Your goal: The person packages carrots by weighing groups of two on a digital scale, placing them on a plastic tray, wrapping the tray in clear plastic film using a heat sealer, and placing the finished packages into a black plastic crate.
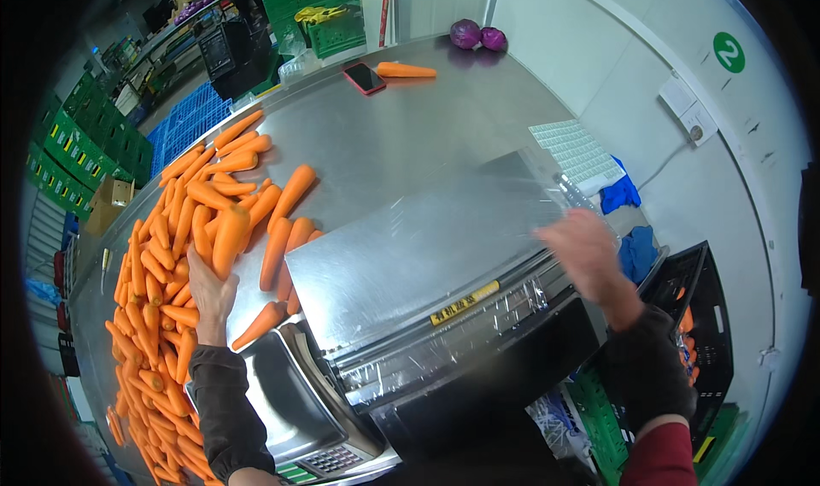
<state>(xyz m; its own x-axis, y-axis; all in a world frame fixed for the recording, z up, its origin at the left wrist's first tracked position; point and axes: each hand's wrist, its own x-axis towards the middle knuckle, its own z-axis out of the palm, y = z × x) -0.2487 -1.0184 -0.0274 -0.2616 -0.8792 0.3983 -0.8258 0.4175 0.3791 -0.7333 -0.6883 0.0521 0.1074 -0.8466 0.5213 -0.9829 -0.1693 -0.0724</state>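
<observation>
At the pile of loose carrots, my left hand grips a thick carrot, its fingers and thumb around the lower end. My right hand is blurred over the right end of a cling-film wrapping station, close to clear plastic film that lies across the smooth metal plate. Whether its fingers hold the film is hard to make out. A roll of clear film shows along the station's front edge, below a yellow label strip with writing. Several carrots rest against the plate's left side.
A weighing scale with a keypad stands between my forearm and the station. Farther back on the steel table lie a phone, one carrot and two red cabbages. A label sheet and black crate are right.
</observation>
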